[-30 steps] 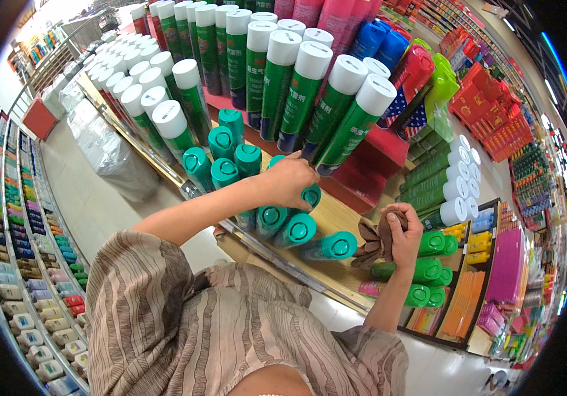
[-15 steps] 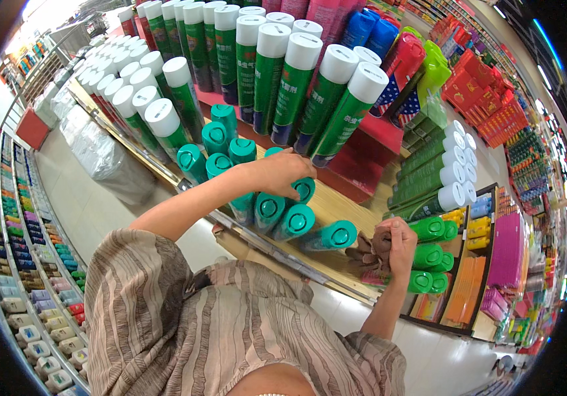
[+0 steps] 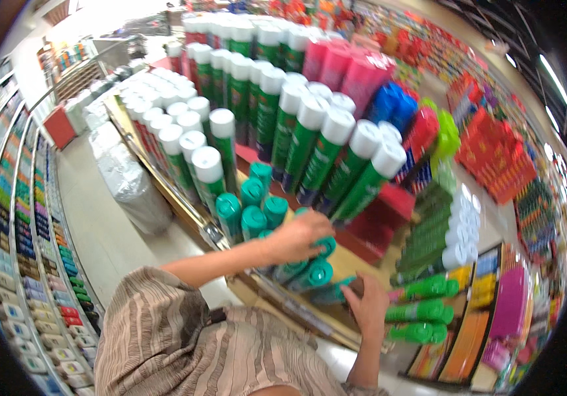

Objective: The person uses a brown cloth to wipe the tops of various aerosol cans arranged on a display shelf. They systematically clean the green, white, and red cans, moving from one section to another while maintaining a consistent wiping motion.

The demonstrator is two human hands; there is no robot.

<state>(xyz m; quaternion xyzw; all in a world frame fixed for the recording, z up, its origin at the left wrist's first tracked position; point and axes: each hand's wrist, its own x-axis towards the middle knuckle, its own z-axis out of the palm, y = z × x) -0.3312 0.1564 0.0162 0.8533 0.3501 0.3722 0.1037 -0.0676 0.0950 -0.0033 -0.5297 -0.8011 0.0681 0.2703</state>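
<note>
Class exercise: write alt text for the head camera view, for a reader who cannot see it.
A person's left hand reaches over teal-capped spray cans on a shop shelf, while the right hand rests at the shelf's front edge. Behind stand rows of taller green cans with white caps.

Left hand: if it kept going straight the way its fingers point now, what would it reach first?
The left hand already rests on the teal-capped cans. Straight on, it would likely meet the tall green cans with white caps behind them, though depth is hard to judge here.
</note>
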